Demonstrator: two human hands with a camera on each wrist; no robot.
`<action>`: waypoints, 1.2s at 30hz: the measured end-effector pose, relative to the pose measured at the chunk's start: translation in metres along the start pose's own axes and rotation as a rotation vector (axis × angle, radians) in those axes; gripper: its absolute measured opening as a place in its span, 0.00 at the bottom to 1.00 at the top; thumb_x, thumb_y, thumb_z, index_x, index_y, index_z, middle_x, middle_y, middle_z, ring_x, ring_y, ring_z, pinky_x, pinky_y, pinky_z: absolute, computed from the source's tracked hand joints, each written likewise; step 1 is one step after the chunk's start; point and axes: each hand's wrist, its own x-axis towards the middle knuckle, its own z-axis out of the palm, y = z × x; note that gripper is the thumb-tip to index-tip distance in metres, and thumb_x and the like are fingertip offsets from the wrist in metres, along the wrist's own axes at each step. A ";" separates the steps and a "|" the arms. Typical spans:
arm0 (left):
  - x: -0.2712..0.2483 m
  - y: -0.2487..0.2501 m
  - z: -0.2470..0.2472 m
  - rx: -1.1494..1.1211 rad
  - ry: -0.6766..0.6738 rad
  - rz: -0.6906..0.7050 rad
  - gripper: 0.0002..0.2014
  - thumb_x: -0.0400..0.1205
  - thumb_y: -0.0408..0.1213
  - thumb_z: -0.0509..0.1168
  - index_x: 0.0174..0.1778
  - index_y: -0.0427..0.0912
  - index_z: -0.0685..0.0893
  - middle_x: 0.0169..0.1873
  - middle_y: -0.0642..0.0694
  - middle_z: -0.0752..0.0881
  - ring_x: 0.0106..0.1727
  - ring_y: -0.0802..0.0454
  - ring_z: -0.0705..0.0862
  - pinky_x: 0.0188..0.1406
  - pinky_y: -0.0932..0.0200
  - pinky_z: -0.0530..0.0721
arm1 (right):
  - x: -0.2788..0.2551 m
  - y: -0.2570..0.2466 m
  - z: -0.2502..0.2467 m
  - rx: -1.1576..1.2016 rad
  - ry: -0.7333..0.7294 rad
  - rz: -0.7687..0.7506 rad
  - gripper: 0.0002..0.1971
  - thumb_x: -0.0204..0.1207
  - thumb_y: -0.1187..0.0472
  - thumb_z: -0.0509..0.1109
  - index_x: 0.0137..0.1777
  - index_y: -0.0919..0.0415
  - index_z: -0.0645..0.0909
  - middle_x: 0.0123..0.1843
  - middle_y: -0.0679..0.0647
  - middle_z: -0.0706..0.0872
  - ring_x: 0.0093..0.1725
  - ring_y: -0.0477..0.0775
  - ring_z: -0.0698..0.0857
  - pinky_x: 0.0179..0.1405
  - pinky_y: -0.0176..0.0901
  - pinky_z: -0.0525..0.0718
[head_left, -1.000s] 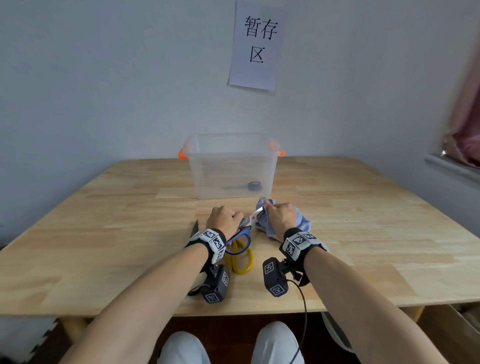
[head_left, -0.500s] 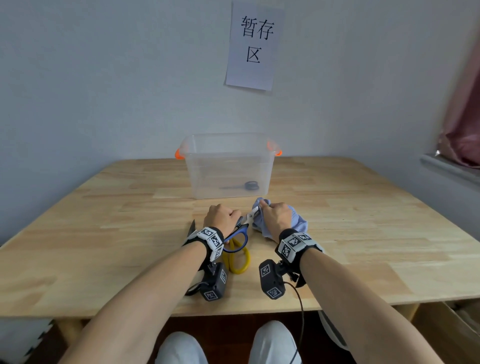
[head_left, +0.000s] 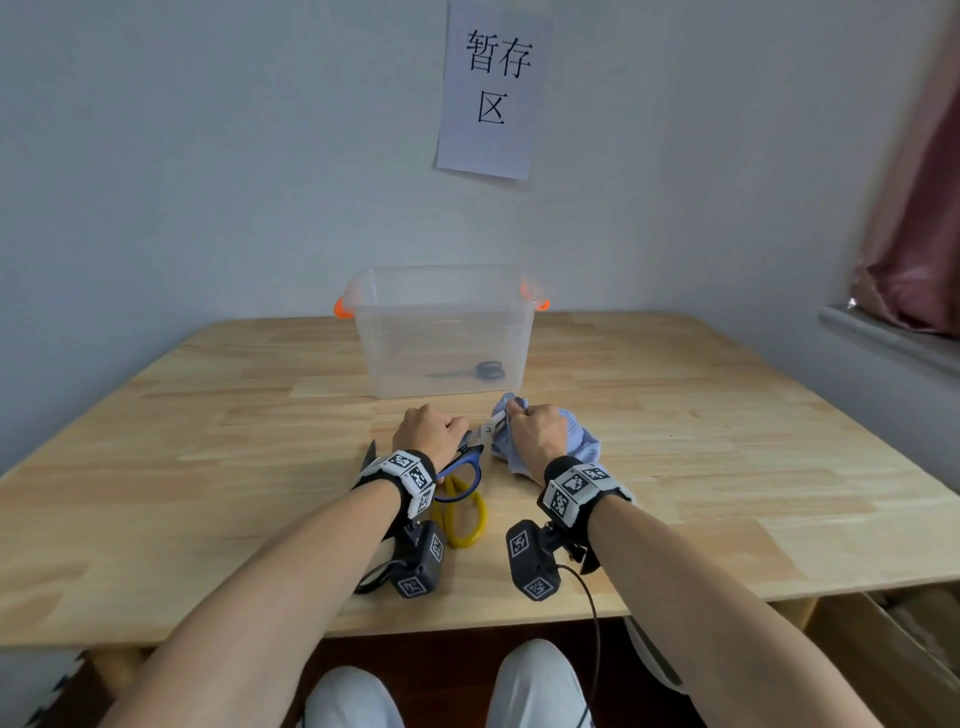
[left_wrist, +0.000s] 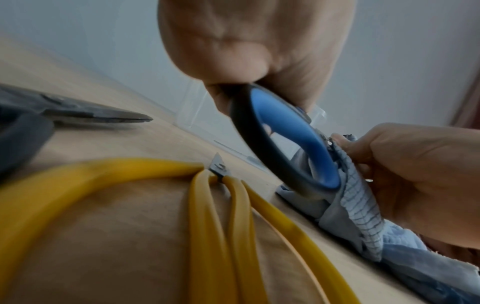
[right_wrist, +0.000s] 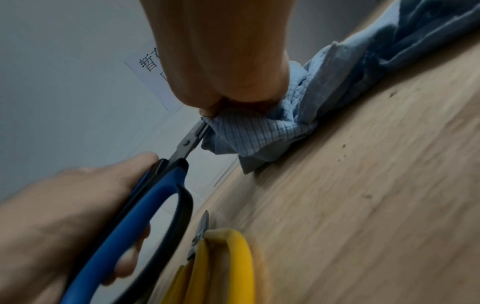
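Left hand (head_left: 430, 433) grips blue scissors (head_left: 464, 467); right hand (head_left: 535, 435) pinches cloth (head_left: 576, 441) round the blades.

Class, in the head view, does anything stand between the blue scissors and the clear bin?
Nothing visible does: only bare table separates the blue scissors from the clear bin. The cloth in the right hand wraps their tips; the yellow scissors lie nearer the person.

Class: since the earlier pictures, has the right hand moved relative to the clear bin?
No. The right hand grips the blue cloth just in front of the front right corner of the clear bin, as before; only the camera shifted.
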 end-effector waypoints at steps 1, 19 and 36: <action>0.001 0.000 0.002 -0.015 -0.005 0.008 0.25 0.81 0.40 0.62 0.15 0.43 0.69 0.19 0.46 0.70 0.18 0.46 0.69 0.12 0.63 0.61 | 0.000 -0.001 -0.001 0.002 0.009 0.009 0.24 0.84 0.49 0.62 0.51 0.73 0.86 0.53 0.70 0.88 0.50 0.65 0.84 0.44 0.44 0.71; 0.003 -0.012 -0.004 -0.012 -0.051 -0.030 0.21 0.79 0.41 0.62 0.18 0.44 0.70 0.19 0.48 0.70 0.14 0.51 0.69 0.10 0.67 0.62 | 0.001 0.004 -0.027 -0.188 0.043 -0.082 0.21 0.89 0.56 0.54 0.59 0.75 0.82 0.58 0.71 0.86 0.59 0.69 0.84 0.51 0.48 0.76; 0.006 0.000 -0.003 -0.035 0.058 -0.016 0.25 0.82 0.41 0.63 0.16 0.43 0.70 0.18 0.47 0.70 0.15 0.50 0.70 0.14 0.65 0.60 | -0.007 0.000 -0.030 -0.068 -0.378 -0.111 0.04 0.83 0.65 0.63 0.48 0.64 0.77 0.43 0.57 0.77 0.46 0.56 0.75 0.32 0.36 0.72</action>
